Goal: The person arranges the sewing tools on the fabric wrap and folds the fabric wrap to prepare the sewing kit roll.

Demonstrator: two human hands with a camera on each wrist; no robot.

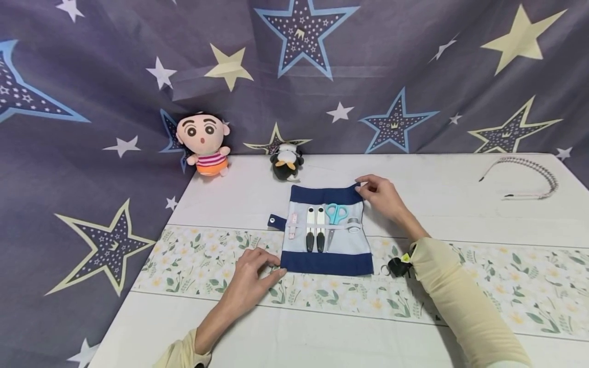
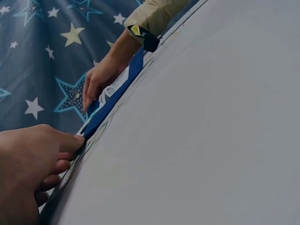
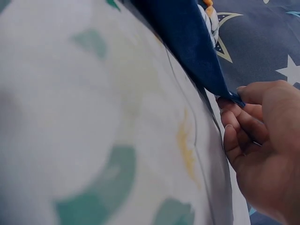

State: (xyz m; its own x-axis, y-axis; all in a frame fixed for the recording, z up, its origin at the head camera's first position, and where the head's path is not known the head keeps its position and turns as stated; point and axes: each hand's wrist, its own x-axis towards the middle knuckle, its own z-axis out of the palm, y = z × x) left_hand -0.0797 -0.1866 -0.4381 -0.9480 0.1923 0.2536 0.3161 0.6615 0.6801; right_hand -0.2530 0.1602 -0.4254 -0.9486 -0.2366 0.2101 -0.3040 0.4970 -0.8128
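Note:
A navy and pale-blue fabric tool roll (image 1: 326,263) lies unfolded, with a snap strap (image 1: 276,222) sticking out to its left. A pale elastic band holds two black-and-white handled tools (image 1: 310,230), turquoise-handled scissors (image 1: 337,212), a small pinkish strip (image 1: 292,225) and a round whitish item (image 1: 354,225). At the near left corner, my left hand (image 1: 250,276) pinches the navy edge between thumb and finger. My right hand (image 1: 381,197) pinches the far right corner; in the right wrist view that navy corner (image 3: 197,51) is lifted slightly.
Behind the roll sit a penguin plush (image 1: 286,162) and a doll plush (image 1: 204,143). A headband (image 1: 547,176) lies at the far right of the white table (image 1: 322,332). A floral strip runs across the table, and a starry curtain (image 1: 368,51) hangs behind.

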